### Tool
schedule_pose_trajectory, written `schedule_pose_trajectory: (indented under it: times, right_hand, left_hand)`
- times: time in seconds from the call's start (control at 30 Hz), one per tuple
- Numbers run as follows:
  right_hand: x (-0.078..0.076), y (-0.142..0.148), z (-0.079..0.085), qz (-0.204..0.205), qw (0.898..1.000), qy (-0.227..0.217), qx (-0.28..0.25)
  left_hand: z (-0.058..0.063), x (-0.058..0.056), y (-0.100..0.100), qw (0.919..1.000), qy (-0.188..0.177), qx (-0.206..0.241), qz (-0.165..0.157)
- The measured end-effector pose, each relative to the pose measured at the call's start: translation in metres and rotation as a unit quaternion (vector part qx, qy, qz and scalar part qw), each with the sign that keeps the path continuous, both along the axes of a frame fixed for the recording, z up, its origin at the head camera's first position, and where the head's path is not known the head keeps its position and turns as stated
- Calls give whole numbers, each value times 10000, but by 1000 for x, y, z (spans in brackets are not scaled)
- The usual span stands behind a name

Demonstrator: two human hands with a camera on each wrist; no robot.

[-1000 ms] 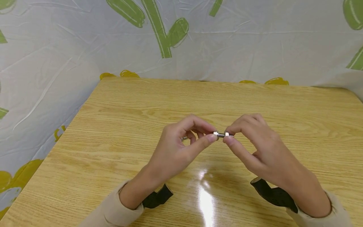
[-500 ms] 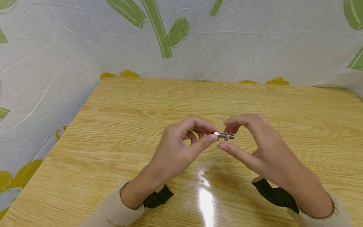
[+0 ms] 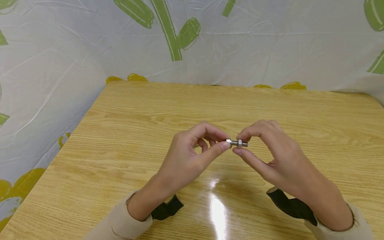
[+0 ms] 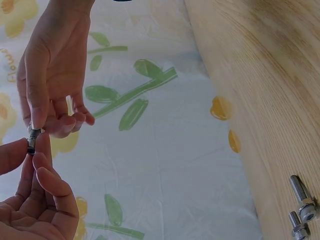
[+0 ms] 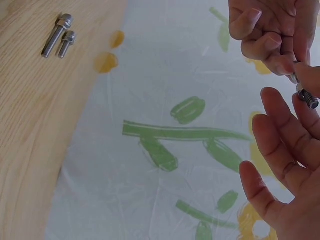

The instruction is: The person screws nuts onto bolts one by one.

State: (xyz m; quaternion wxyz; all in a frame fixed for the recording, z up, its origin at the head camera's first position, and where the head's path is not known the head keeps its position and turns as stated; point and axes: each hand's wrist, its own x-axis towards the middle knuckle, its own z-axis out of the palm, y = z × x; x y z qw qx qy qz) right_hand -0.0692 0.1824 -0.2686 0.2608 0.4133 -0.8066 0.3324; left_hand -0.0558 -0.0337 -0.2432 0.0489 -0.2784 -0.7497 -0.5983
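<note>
Between finger and thumb, my left hand pinches the head of a silver bolt, which lies sideways above the table with its threaded end to the right. A hex nut sits partway along the thread, apart from the head, with thread showing on both sides. My right hand has its index fingertip at the nut's far side and its thumb tip at the near side. In the right wrist view the threaded bolt end pokes out by the right fingers. The left wrist view shows both hands meeting at the bolt.
On the wooden table lie a longer bolt and a shorter bolt, each with a nut near its head; the left hand mostly covers them in the head view. A flower-print cloth hangs behind and left of the table.
The right finger and thumb let go of the nut, spread apart, and have come back together around it. The left hand keeps holding the bolt head in the same place.
</note>
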Motion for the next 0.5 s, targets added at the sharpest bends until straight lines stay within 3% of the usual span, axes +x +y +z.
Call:
schedule_pose_trajectory:
  times: [0.17, 0.37, 0.5]
  right_hand:
    - [0, 1, -1, 14, 10000, -35, 92]
    - [-1, 1, -3, -75, 9997, -65, 231]
    - [-10, 10, -17, 57, 9998, -13, 207]
  left_hand:
    - [3, 2, 0, 10000, -65, -31, -41]
    - [0, 2, 1, 9999, 115, -56, -74]
    - [-4, 0, 2, 9999, 124, -39, -65]
